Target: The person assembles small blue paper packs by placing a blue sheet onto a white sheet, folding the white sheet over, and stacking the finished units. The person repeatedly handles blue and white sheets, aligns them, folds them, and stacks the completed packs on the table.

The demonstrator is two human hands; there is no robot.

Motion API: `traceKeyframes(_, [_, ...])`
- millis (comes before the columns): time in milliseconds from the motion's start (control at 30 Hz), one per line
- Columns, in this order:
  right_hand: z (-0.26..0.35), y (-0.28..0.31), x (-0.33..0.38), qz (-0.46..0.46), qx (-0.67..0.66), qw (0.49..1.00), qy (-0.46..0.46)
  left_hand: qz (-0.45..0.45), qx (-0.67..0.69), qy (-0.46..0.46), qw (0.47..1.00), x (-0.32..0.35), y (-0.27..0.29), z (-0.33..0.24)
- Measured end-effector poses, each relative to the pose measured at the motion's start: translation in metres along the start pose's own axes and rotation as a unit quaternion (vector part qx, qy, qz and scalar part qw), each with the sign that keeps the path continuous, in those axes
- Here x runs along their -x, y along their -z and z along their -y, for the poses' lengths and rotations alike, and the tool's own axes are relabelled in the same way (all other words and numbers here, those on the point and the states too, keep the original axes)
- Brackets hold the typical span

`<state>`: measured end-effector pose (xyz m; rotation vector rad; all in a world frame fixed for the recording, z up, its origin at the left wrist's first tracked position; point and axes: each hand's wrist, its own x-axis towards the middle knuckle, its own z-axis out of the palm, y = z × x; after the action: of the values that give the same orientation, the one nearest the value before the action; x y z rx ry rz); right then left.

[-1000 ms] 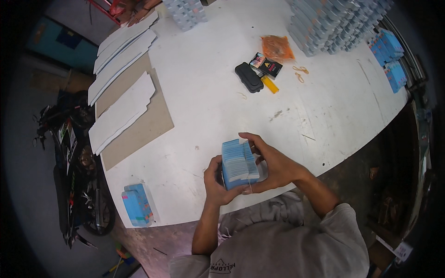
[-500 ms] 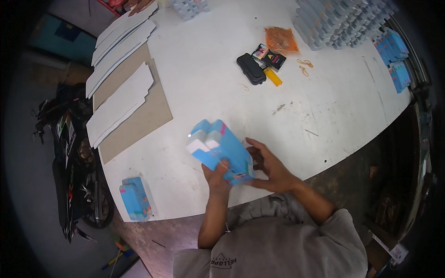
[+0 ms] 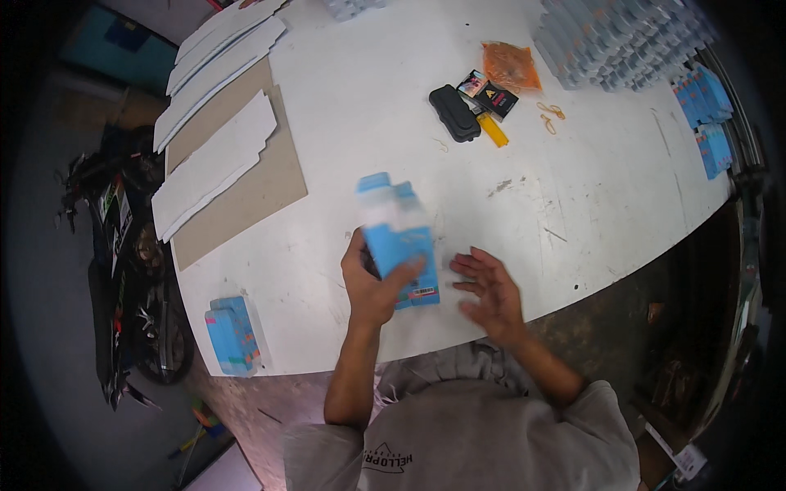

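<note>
My left hand [image 3: 372,286] grips a bundle of blue and white folded cartons [image 3: 401,241], thumb across its front, above the near part of the white table. The bundle's upper end is stepped and smeared by motion. To its right, apart from it, my right hand [image 3: 491,299] holds nothing, its fingers spread and slightly curled toward the bundle. A similar stack of blue cartons [image 3: 232,335] lies near the table's front left edge.
On the white table [image 3: 368,139] lie white die-cut sheets [image 3: 217,168] over grey board [image 3: 282,176] at left. Farther off are a black case [image 3: 454,113], a yellow lighter [image 3: 493,131], rubber bands [image 3: 548,119] and an orange packet [image 3: 512,65]. Tall carton stacks [image 3: 622,41] stand far right.
My right hand has come off the carton bundle and moved slightly right. My left hand has turned the bundle more upright, its front facing me.
</note>
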<state>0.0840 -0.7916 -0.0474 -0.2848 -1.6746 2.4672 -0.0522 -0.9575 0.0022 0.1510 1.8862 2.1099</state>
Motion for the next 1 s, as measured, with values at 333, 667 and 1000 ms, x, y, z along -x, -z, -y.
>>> traceKeyframes(333, [-0.019, -0.054, 0.000, -0.016, -0.116, 0.982, -0.148, -0.075, 0.200, 0.035, 0.976, 0.011, -0.018, 0.015])
traceKeyframes(667, [0.020, 0.025, -0.009, -0.033, 0.040, 0.998, 0.027, 0.045, -0.066, -0.018, 0.997, 0.002, -0.002, 0.010])
traceKeyframes(1000, [0.077, 0.017, -0.074, 0.093, 0.275, 0.951, 0.105, 0.173, -0.314, -0.095, 0.929, 0.002, -0.009, -0.011])
